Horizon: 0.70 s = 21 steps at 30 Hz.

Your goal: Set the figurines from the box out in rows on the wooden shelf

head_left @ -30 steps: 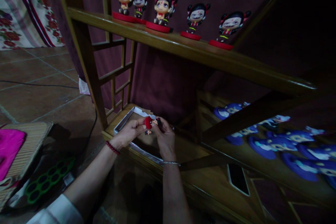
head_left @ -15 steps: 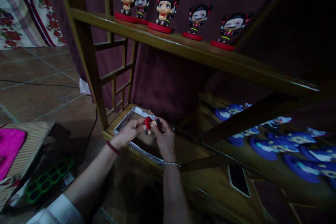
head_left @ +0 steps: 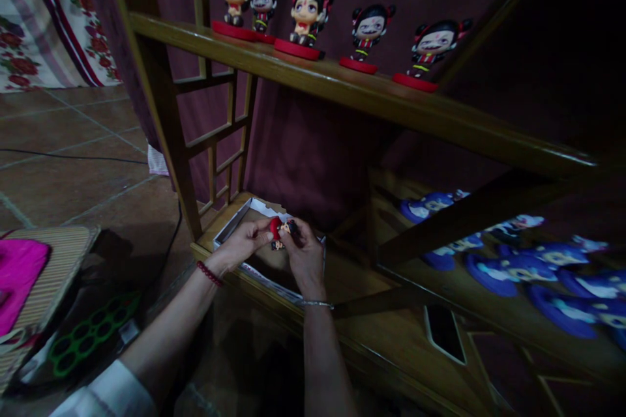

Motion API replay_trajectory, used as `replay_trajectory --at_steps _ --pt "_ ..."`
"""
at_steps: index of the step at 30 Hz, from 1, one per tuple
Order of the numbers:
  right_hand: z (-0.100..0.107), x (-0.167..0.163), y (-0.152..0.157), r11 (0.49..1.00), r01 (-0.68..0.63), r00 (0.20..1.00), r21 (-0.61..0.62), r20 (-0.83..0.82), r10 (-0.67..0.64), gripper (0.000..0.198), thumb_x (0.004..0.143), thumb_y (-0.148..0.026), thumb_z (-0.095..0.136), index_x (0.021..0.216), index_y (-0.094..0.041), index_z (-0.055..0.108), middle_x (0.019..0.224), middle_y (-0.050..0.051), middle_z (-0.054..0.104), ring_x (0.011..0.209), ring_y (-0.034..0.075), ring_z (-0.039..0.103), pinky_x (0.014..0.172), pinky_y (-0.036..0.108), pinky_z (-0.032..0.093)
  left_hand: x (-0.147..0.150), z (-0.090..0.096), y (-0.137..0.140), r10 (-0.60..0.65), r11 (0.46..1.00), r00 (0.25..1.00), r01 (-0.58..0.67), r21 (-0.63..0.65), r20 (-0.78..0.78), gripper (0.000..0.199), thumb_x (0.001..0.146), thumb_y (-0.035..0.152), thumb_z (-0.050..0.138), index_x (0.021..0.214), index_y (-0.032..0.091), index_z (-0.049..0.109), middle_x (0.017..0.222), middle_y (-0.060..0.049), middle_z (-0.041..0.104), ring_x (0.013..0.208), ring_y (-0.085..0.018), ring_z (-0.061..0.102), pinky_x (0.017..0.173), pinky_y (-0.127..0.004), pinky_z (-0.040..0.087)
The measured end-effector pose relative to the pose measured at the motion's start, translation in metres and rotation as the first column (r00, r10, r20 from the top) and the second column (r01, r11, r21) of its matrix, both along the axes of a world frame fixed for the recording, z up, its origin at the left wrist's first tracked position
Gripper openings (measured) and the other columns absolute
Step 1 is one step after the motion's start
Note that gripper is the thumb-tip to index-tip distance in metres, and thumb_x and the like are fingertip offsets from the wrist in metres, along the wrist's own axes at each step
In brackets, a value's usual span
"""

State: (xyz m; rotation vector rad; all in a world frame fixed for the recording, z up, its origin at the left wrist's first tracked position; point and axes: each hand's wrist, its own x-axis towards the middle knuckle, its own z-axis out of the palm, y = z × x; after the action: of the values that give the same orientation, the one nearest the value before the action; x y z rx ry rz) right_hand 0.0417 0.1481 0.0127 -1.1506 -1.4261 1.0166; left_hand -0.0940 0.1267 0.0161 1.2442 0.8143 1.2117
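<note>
Above a shallow cardboard box (head_left: 261,275), a small figurine (head_left: 285,229) with black hair lies sideways between my two hands. My left hand (head_left: 244,242) pinches its round red base (head_left: 274,228). My right hand (head_left: 306,257) is closed around the figurine's head end, its thumb against the body. Just below the base, a second small figure (head_left: 278,245) shows in part; I cannot tell whether it lies in the box or is held. Fingers hide much of the held figurine.
Several figurines on red bases (head_left: 305,19) stand on the upper wooden shelf (head_left: 342,86). Blue figurines (head_left: 528,268) are at the right, beyond a dark slanting bar. A phone (head_left: 444,333) lies on the lower shelf. Pink cloth (head_left: 22,277) and a green holed tray (head_left: 92,333) are at left.
Both hands stay nearly in place on the figurine. The right hand and wrist have shifted very slightly left.
</note>
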Motion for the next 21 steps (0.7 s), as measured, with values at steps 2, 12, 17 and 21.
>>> replay_trajectory --at_steps 2,12,17,21 --pt "-0.0017 0.0001 0.0004 1.000 -0.002 1.000 0.001 -0.005 0.002 0.032 0.066 -0.033 0.060 0.096 -0.022 0.059 0.092 0.002 0.066 0.077 0.016 0.061 0.068 0.027 0.050 -0.0003 -0.0004 -0.0001 -0.003 1.000 1.000 0.003 -0.002 -0.002 0.041 0.074 0.032 0.058 0.110 0.013 0.056 0.106 -0.007 0.060 0.104 -0.021 0.049 0.096 -0.034 0.031" --pt "-0.0054 -0.0020 0.0008 0.999 0.041 0.996 0.028 0.078 -0.043 0.031 0.069 -0.032 0.058 0.098 -0.022 0.059 0.092 0.003 0.066 0.079 0.016 0.061 0.073 0.029 0.049 0.0018 -0.0040 0.0009 0.014 1.000 1.000 -0.014 0.003 0.007 0.041 0.075 0.032 0.057 0.111 0.013 0.055 0.106 -0.007 0.060 0.102 -0.021 0.051 0.096 -0.035 0.031" --pt "-0.0030 -0.0051 -0.0023 0.997 0.073 0.994 0.026 0.077 -0.074 0.032 0.070 -0.034 0.057 0.099 -0.022 0.060 0.094 0.004 0.065 0.083 0.017 0.060 0.075 0.030 0.048 0.0045 -0.0002 -0.0010 0.057 0.998 0.998 -0.057 -0.014 0.008 0.041 0.073 0.033 0.059 0.109 0.013 0.056 0.104 -0.006 0.061 0.101 -0.020 0.051 0.097 -0.035 0.030" --pt "0.0001 -0.0066 -0.0037 0.997 0.073 0.991 0.026 0.110 -0.075 0.032 0.070 -0.034 0.057 0.099 -0.021 0.061 0.092 0.005 0.066 0.083 0.018 0.060 0.074 0.030 0.048 0.0034 -0.0002 -0.0017 0.065 0.997 0.998 -0.065 -0.029 0.012 0.042 0.072 0.034 0.060 0.108 0.013 0.057 0.103 -0.005 0.062 0.102 -0.021 0.051 0.097 -0.036 0.030"
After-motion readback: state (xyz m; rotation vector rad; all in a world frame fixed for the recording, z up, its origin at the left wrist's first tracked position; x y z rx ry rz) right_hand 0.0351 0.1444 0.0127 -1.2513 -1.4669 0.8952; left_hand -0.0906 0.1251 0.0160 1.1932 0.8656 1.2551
